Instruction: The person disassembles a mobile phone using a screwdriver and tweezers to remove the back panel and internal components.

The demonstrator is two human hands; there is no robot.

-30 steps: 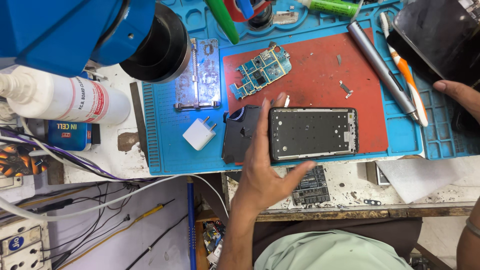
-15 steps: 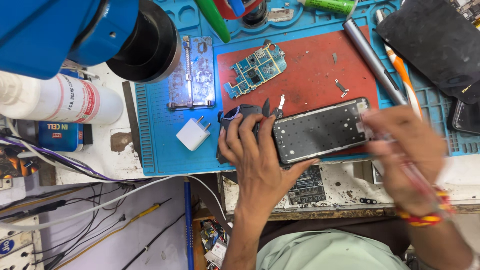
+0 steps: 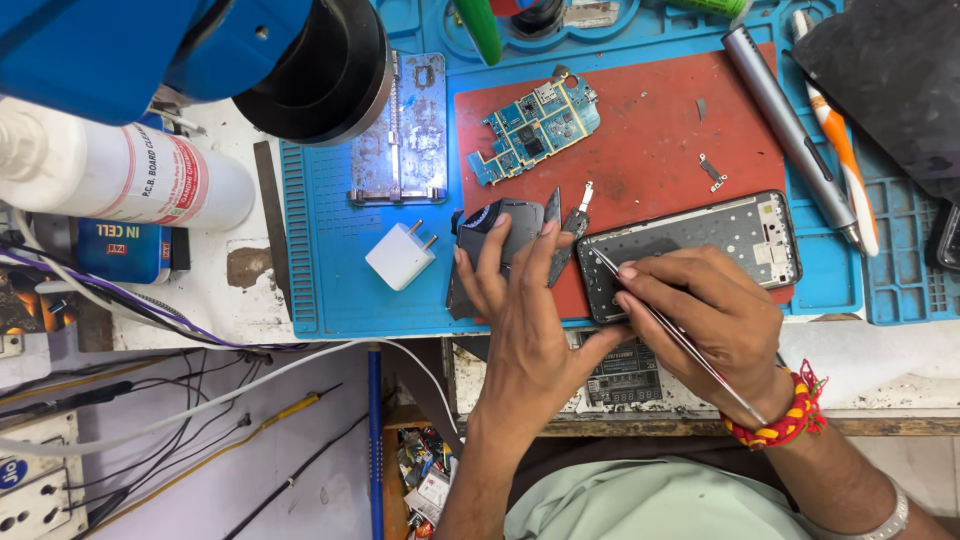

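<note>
An opened phone frame (image 3: 720, 240) lies on a red mat (image 3: 650, 130) over a blue work mat (image 3: 330, 250). My right hand (image 3: 705, 315) holds thin metal tweezers (image 3: 655, 315), whose tip touches the frame's left end. My left hand (image 3: 525, 300) rests beside the frame's left edge, its thumb against the frame and its fingers over a dark back cover (image 3: 500, 225). A blue circuit board (image 3: 535, 125) lies above on the red mat.
A white plug adapter (image 3: 400, 255), a metal board holder (image 3: 400, 130), a grey pen-shaped tool (image 3: 785, 130) and an orange-and-white tool (image 3: 840, 160) lie around. A white bottle (image 3: 120, 175) and a blue microscope head (image 3: 180, 50) stand at the left. Cables hang below the bench.
My right hand came in from the right with the tweezers and now sets their tip on the frame. The left hand has shifted to hold the frame's left edge.
</note>
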